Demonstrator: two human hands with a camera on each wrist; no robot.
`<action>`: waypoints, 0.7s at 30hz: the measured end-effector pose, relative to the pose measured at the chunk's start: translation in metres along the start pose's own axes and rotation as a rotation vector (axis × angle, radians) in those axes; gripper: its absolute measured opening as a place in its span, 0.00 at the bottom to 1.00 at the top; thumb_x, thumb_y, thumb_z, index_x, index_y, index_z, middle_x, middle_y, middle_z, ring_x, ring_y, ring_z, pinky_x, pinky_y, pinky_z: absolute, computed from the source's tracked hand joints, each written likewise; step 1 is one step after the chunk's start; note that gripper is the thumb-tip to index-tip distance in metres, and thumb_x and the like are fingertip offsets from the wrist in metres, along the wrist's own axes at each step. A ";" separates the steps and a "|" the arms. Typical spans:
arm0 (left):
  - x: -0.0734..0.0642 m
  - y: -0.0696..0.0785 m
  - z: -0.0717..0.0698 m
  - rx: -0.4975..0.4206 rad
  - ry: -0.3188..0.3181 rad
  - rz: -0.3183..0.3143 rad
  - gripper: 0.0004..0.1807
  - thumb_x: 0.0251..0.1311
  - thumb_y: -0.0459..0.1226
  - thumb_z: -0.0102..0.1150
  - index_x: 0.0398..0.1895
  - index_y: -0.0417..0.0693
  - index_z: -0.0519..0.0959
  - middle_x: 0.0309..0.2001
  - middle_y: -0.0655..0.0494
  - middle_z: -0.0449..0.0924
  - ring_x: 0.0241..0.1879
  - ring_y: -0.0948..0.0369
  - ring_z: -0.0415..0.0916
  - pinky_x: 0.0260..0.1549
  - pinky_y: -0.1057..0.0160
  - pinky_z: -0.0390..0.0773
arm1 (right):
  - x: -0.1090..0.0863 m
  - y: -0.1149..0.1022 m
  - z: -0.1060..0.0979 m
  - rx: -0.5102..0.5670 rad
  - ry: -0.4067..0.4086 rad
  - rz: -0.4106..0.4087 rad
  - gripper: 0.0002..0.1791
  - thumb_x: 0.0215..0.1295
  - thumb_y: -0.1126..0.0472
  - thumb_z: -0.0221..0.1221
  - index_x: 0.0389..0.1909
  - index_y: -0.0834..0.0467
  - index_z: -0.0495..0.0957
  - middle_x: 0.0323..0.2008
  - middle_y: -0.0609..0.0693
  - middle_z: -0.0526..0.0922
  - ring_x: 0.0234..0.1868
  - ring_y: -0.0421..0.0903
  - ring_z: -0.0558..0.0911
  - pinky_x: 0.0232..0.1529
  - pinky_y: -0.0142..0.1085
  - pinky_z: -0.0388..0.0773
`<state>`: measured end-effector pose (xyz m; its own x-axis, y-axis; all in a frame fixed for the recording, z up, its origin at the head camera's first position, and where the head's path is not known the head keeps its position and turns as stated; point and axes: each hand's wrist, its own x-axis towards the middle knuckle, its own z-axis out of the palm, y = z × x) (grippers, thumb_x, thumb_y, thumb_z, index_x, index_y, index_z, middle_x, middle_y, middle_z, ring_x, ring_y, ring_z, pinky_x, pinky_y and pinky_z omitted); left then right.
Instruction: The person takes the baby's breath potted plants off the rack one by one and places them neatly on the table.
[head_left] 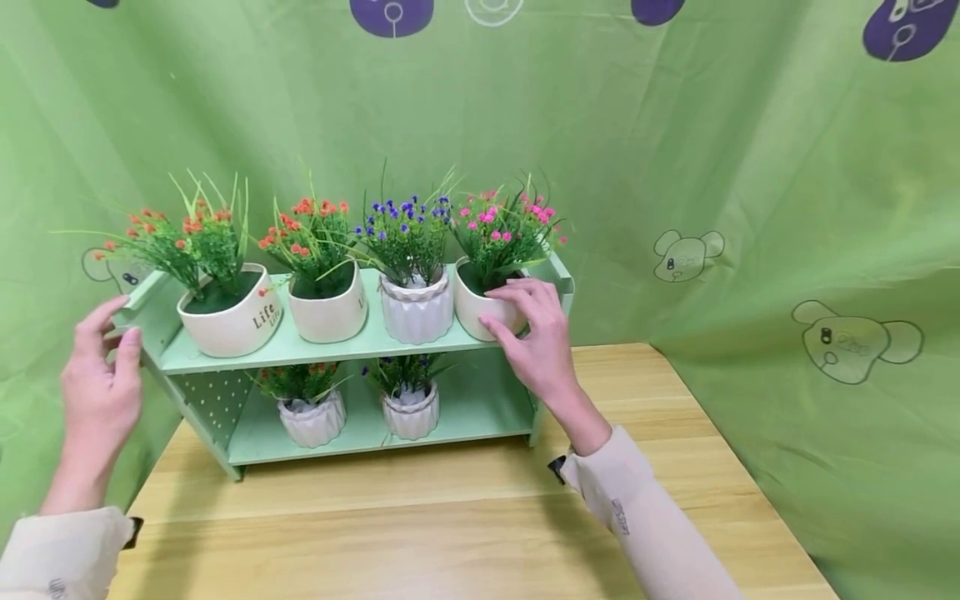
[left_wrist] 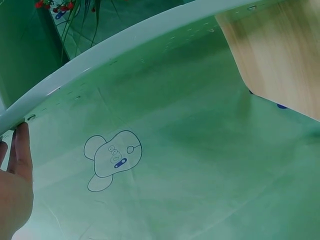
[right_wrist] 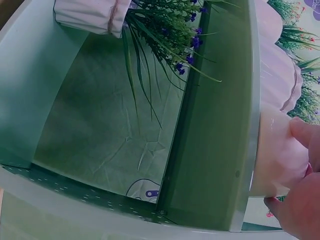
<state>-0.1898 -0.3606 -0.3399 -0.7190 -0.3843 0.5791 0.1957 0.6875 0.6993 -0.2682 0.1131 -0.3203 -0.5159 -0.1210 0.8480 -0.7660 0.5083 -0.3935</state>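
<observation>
Wood table (head_left: 420, 533), 2-tier green shelf (head_left: 487, 412) on it. White pink-flwr pot (head_left: 468, 302): top tier, R end, beside purple-flwr pot (head_left: 416, 315). R hand (head_left: 542, 343) gripping pink-flwr pot, thumb + fingers on it. L hand (head_left: 99, 392) at shelf's L side; can't tell if gripping.

Wood-grain table (head_left: 360, 542) carries two-tier green shelf (head_left: 487, 383). On upper tier (head_left: 363, 347), left to right: two orange-flowered white pots (head_left: 228, 325), blue-flowered ribbed pot (head_left: 417, 315), pink-flowered white pot (head_left: 472, 310). On lower tier (head_left: 480, 421): two ribbed pots (head_left: 313, 422), apart.
</observation>
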 end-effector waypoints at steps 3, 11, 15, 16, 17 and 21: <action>-0.001 0.000 0.000 0.003 0.004 0.005 0.25 0.72 0.39 0.43 0.69 0.71 0.60 0.58 0.44 0.72 0.52 0.66 0.70 0.41 0.86 0.72 | -0.001 -0.001 -0.003 0.016 0.007 -0.011 0.16 0.50 0.60 0.72 0.41 0.56 0.84 0.45 0.55 0.82 0.54 0.51 0.73 0.55 0.48 0.73; 0.001 0.000 0.001 0.004 0.012 0.024 0.25 0.72 0.40 0.43 0.69 0.71 0.60 0.60 0.44 0.72 0.52 0.68 0.70 0.42 0.85 0.73 | -0.001 -0.007 -0.015 0.035 0.045 -0.034 0.16 0.49 0.61 0.73 0.40 0.57 0.84 0.45 0.55 0.82 0.54 0.49 0.74 0.57 0.45 0.73; 0.000 -0.001 0.002 0.003 0.026 0.040 0.24 0.72 0.39 0.43 0.69 0.69 0.61 0.58 0.43 0.72 0.51 0.69 0.70 0.40 0.87 0.72 | -0.003 -0.012 -0.021 0.040 0.060 -0.049 0.15 0.48 0.61 0.73 0.39 0.57 0.84 0.44 0.55 0.82 0.53 0.49 0.75 0.57 0.44 0.74; -0.001 0.000 0.002 0.005 0.029 0.044 0.24 0.72 0.39 0.43 0.69 0.70 0.60 0.57 0.43 0.72 0.50 0.69 0.69 0.40 0.87 0.71 | -0.004 -0.014 -0.022 0.044 0.064 -0.054 0.15 0.48 0.61 0.73 0.39 0.57 0.84 0.44 0.55 0.82 0.53 0.49 0.75 0.57 0.44 0.74; -0.001 0.000 0.002 0.007 0.033 0.047 0.24 0.72 0.39 0.43 0.69 0.70 0.61 0.57 0.43 0.72 0.50 0.70 0.69 0.40 0.87 0.71 | -0.005 -0.015 -0.023 0.047 0.068 -0.059 0.15 0.48 0.61 0.73 0.39 0.57 0.84 0.44 0.54 0.82 0.53 0.49 0.75 0.57 0.44 0.74; -0.001 0.000 0.001 0.009 0.032 0.047 0.25 0.72 0.39 0.43 0.69 0.70 0.60 0.57 0.43 0.72 0.50 0.70 0.69 0.39 0.88 0.70 | -0.011 -0.020 -0.031 0.056 0.079 -0.065 0.15 0.48 0.62 0.74 0.39 0.57 0.85 0.44 0.53 0.83 0.54 0.48 0.75 0.56 0.43 0.75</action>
<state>-0.1901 -0.3593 -0.3409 -0.6876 -0.3704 0.6245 0.2229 0.7109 0.6671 -0.2354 0.1305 -0.3112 -0.4339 -0.0836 0.8971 -0.8185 0.4526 -0.3538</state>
